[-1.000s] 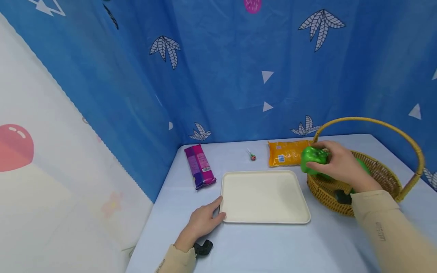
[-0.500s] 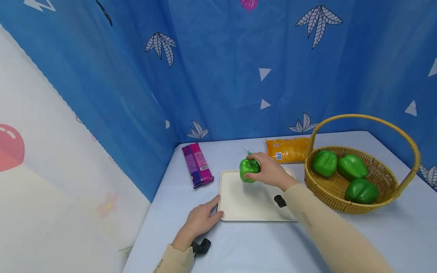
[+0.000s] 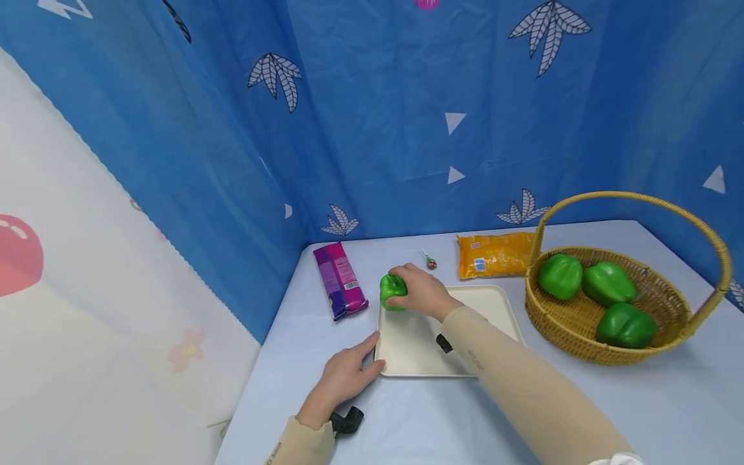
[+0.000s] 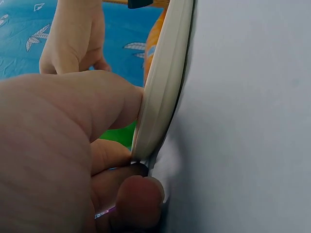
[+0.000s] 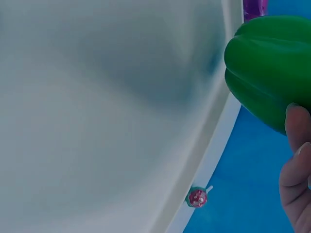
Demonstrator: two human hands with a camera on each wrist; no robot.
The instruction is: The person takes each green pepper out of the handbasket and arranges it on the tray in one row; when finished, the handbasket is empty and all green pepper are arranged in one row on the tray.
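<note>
Your right hand [image 3: 423, 294], extended across the tray [image 3: 407, 349], pinches a pepper [image 3: 389, 292]; your left hand [image 3: 344, 374] touches the tray's edge, thumb and forefinger spread.

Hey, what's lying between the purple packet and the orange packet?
In the head view, a lollipop lies between the purple packet and the orange packet; the right hand, holding a green pepper, also reaches partly into that stretch.

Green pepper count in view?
4. Held pepper: in the right hand, at the far left corner of the tray. Three in the wicker basket: back-left pepper, back-right pepper, front pepper. The basket's near wall hides some floor; no others show.
</note>
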